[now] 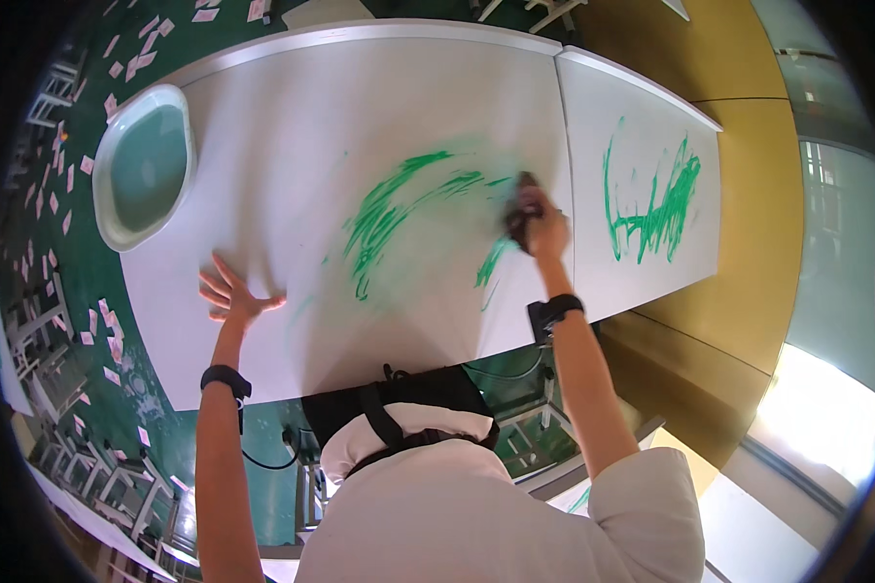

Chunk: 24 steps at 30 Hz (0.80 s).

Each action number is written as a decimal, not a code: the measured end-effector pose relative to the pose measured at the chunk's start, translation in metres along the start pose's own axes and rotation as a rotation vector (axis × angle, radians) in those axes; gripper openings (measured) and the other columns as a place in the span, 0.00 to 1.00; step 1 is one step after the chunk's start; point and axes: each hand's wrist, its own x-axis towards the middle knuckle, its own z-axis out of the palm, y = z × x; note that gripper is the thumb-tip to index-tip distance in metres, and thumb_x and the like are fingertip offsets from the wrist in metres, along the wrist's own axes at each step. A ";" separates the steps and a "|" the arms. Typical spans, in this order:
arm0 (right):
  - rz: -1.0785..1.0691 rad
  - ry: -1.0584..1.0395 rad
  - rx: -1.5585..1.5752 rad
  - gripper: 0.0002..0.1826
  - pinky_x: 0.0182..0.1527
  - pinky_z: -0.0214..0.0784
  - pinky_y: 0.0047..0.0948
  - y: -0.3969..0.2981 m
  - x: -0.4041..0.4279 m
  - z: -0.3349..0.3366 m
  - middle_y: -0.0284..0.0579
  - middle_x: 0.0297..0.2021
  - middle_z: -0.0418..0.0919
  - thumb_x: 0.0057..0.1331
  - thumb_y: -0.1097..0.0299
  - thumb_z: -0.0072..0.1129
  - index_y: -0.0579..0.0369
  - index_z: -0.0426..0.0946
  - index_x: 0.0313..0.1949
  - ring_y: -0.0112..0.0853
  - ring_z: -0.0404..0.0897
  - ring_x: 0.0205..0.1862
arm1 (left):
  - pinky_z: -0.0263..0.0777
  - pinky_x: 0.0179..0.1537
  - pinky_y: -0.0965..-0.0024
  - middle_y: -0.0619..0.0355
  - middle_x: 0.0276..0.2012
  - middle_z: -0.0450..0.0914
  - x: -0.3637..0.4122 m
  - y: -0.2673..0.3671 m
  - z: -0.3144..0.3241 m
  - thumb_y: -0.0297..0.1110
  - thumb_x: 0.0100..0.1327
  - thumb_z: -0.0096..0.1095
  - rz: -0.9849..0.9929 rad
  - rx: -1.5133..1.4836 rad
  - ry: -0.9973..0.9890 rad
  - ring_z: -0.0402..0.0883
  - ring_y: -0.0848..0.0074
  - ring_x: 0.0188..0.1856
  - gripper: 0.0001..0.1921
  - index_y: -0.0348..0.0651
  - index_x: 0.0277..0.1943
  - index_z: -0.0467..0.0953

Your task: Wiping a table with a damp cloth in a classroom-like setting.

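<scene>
My right hand [547, 226] is closed on a dark cloth or sponge [523, 211], blurred by motion, and presses it on the white tabletop [277, 146] near the seam between two tables. Left of it, streaks of green paint [386, 211] curve across the surface, with a smaller green patch [492, 262] just below the cloth. At the left, my left hand [237, 295] rests on the tabletop with fingers spread and holds nothing. A white oval basin [189, 157] with greenish water stands at the far left corner.
The adjoining white table [583, 109] at the right bears more green marks [656, 211]. Beyond it runs a yellow-brown panel [758, 218]. Many paper slips [109, 321] lie scattered on the green floor [138, 291], with stools [102, 466] at the lower left.
</scene>
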 end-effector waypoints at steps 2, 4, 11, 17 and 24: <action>0.185 0.262 -0.124 0.25 0.41 0.66 0.40 0.043 0.005 -0.022 0.49 0.40 0.74 0.47 0.71 0.44 0.45 0.67 0.49 0.44 0.73 0.40 | 0.22 0.50 0.34 0.44 0.56 0.06 0.002 0.005 0.000 0.49 0.25 0.76 0.009 -0.003 -0.001 0.07 0.50 0.58 0.73 0.56 0.56 0.10; 0.216 0.252 -0.256 0.26 0.37 0.67 0.42 0.065 -0.003 -0.026 0.51 0.35 0.75 0.47 0.70 0.45 0.45 0.66 0.49 0.45 0.75 0.35 | 0.22 0.50 0.34 0.44 0.56 0.06 0.001 0.007 0.003 0.49 0.26 0.76 0.010 -0.008 -0.003 0.07 0.50 0.58 0.73 0.56 0.56 0.10; -0.238 -0.022 -0.325 0.27 0.30 0.67 0.41 0.050 -0.071 0.010 0.49 0.29 0.76 0.48 0.72 0.47 0.33 0.65 0.50 0.44 0.75 0.29 | 0.23 0.50 0.34 0.44 0.56 0.06 -0.003 0.009 -0.002 0.48 0.26 0.76 -0.014 -0.004 -0.023 0.08 0.49 0.58 0.73 0.56 0.56 0.10; 0.000 0.304 -0.263 0.26 0.28 0.66 0.42 0.068 -0.008 -0.019 0.49 0.28 0.76 0.50 0.70 0.46 0.39 0.64 0.51 0.43 0.75 0.29 | 0.24 0.50 0.34 0.43 0.56 0.06 0.005 0.009 0.003 0.48 0.26 0.76 0.046 -0.022 -0.004 0.08 0.49 0.58 0.73 0.56 0.56 0.10; -0.583 -0.168 -0.159 0.35 0.35 0.68 0.31 0.023 -0.144 0.038 0.32 0.55 0.61 0.42 0.79 0.51 0.38 0.62 0.53 0.36 0.74 0.34 | 0.24 0.50 0.34 0.45 0.55 0.05 0.005 -0.002 0.006 0.49 0.25 0.76 -0.006 -0.005 -0.004 0.07 0.50 0.58 0.73 0.57 0.56 0.10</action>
